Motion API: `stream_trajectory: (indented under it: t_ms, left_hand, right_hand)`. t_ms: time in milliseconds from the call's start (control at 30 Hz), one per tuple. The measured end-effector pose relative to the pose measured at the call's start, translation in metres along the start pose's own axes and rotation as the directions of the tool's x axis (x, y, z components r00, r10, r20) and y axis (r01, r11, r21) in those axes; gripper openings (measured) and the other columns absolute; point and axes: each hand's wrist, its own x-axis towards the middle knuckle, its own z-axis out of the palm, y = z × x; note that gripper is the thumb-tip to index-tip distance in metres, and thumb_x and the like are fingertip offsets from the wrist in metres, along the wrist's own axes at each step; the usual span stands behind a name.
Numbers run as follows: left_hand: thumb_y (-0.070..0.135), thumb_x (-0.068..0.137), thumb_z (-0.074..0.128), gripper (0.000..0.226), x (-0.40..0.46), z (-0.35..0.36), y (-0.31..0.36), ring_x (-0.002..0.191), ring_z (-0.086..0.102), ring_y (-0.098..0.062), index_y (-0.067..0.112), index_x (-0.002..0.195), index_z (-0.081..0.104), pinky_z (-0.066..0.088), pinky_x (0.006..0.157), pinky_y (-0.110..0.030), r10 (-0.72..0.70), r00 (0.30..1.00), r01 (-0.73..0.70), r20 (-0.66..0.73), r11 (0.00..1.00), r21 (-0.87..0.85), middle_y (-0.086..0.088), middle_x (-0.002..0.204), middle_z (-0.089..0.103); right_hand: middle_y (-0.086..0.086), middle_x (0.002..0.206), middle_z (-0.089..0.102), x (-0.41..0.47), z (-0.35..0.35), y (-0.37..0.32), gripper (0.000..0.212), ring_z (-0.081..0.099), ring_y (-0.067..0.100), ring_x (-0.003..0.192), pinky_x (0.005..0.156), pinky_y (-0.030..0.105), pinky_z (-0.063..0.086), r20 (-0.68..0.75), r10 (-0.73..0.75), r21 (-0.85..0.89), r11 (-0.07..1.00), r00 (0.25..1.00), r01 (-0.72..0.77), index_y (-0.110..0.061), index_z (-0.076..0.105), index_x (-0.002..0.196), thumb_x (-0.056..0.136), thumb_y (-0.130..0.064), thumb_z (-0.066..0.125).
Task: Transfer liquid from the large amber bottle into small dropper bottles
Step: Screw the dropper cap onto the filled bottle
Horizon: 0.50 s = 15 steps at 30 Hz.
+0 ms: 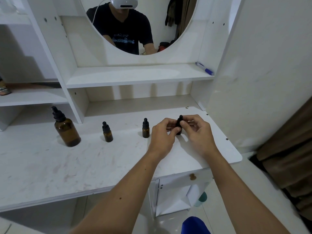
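A large amber bottle [67, 130] with a black dropper cap stands at the left of the white desk [84, 162]. Two small amber dropper bottles stand capped to its right, one [107, 132] mid-desk and one [145, 128] closer to my hands. A third small dropper bottle [179, 124] is between my hands at the desk's right. My left hand [163, 134] grips its body, which is mostly hidden. My right hand [196, 130] pinches its black cap with thumb and fingers.
A shelf above the desk carries a blue and white marker [204, 69] at its right end. A round mirror [138, 26] reflects a person wearing a headset. Side shelves stand at the left, a wall at the right, a drawer knob [192, 176] below the desk.
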Motion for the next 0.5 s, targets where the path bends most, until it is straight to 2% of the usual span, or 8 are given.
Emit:
stream_trajectory:
  t_ms: [67,133,233,300,367,433,500]
  left_hand:
    - [0.009,0.096,0.072,0.015,-0.0006,0.0,0.0008,0.089,0.075,-0.004,0.01,0.111,0.071,0.06,0.087,-0.022,0.008,1.0,-0.008,-0.007,1.0,-0.001,0.003,0.093,0.079]
    - [0.008,0.096,0.072,0.015,-0.0008,0.0001,0.0008,0.09,0.075,-0.004,0.01,0.111,0.072,0.059,0.085,-0.018,0.014,1.0,-0.013,-0.011,1.0,0.004,0.003,0.093,0.079]
    - [0.009,0.096,0.072,0.017,-0.0001,0.0001,-0.0002,0.094,0.074,-0.004,0.012,0.112,0.072,0.06,0.091,-0.024,0.009,1.0,-0.009,-0.001,1.0,0.014,0.006,0.097,0.078]
    - [0.009,0.096,0.072,0.016,-0.0003,0.0001,0.0,0.094,0.075,-0.005,0.012,0.112,0.072,0.061,0.09,-0.026,0.015,1.0,-0.014,-0.002,1.0,0.017,0.005,0.097,0.078]
    - [0.01,0.097,0.071,0.014,-0.0008,0.0001,0.0009,0.089,0.075,-0.004,0.011,0.111,0.071,0.06,0.086,-0.022,0.02,1.0,-0.02,-0.006,1.0,0.013,0.004,0.095,0.078]
    - [0.009,0.098,0.07,0.013,-0.0017,0.0,0.0018,0.087,0.075,-0.003,0.012,0.11,0.071,0.059,0.084,-0.019,0.019,1.0,-0.019,-0.006,1.0,0.012,0.005,0.094,0.078]
    - [0.009,0.097,0.071,0.015,-0.0013,-0.0001,0.0015,0.091,0.075,-0.004,0.012,0.111,0.072,0.06,0.087,-0.021,0.014,1.0,-0.014,-0.006,1.0,0.017,0.006,0.095,0.078]
  right_hand:
    - [-0.003,0.111,0.077,0.0005,0.0005,0.0007,0.021,0.074,0.014,0.105,0.095,0.027,0.057,-0.009,0.046,0.039,0.998,0.999,-0.046,-0.019,0.072,0.114,0.095,-0.021,0.08]
    - [-0.004,0.115,0.077,0.0004,0.0003,0.0014,0.022,0.074,0.014,0.106,0.094,0.025,0.056,-0.015,0.032,0.039,0.999,0.999,-0.031,-0.021,0.072,0.118,0.097,-0.023,0.078]
    - [-0.005,0.122,0.075,-0.0003,-0.0005,0.0003,0.024,0.073,0.013,0.107,0.097,0.026,0.057,0.02,-0.035,0.003,0.999,0.999,0.035,-0.02,0.074,0.126,0.103,-0.016,0.069]
    - [-0.003,0.113,0.078,0.0,-0.0005,0.0015,0.021,0.075,0.015,0.103,0.098,0.032,0.059,0.022,0.008,0.015,1.0,1.0,-0.009,-0.019,0.076,0.121,0.1,-0.016,0.072]
    - [0.0,0.104,0.08,0.0009,0.0003,0.0024,0.02,0.077,0.019,0.098,0.096,0.034,0.06,0.008,0.051,0.053,0.997,0.999,-0.052,-0.019,0.075,0.113,0.094,-0.018,0.081]
    - [0.0,0.105,0.08,0.0013,0.0005,0.0032,0.022,0.077,0.019,0.098,0.093,0.03,0.059,-0.005,0.059,0.082,0.995,0.998,-0.058,-0.019,0.074,0.113,0.093,-0.02,0.082]
    - [-0.004,0.112,0.079,0.0002,-0.0006,0.0011,0.021,0.075,0.01,0.101,0.092,0.023,0.058,0.001,0.029,0.075,0.997,1.0,-0.029,-0.018,0.076,0.12,0.099,-0.018,0.074]
